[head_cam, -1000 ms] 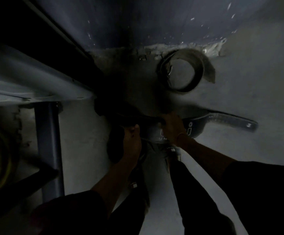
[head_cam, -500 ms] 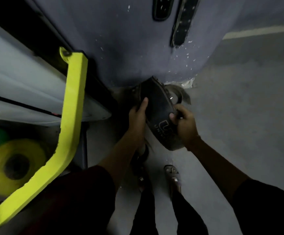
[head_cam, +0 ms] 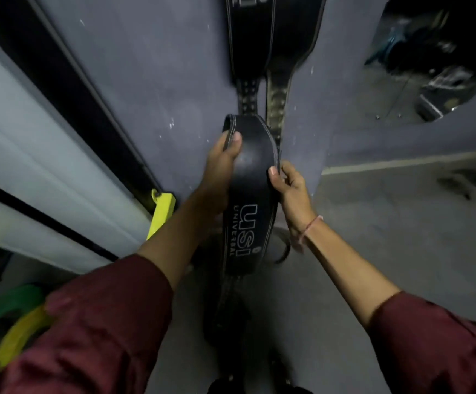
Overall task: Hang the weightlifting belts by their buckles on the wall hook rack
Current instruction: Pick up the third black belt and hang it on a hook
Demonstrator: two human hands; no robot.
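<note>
- A single view comes from a wide-angle camera on the person's head, looking forward and steeply down.
- It sits close above both forearms, which enter from 7 and 5 o'clock.
- The wall (head_cam: pixel 151 81) fills the top from 10 to 1 o'clock; the floor (head_cam: pixel 401 223) spreads from 3 to 6 o'clock.
- Straight lines bow near the edges.
- No second view shares the scene.

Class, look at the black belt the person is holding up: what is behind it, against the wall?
Behind the held belt, two belts already hang on the wall: a black one and a worn one. Their lowest ends are covered; their buckles and the hooks are out of frame.
</note>
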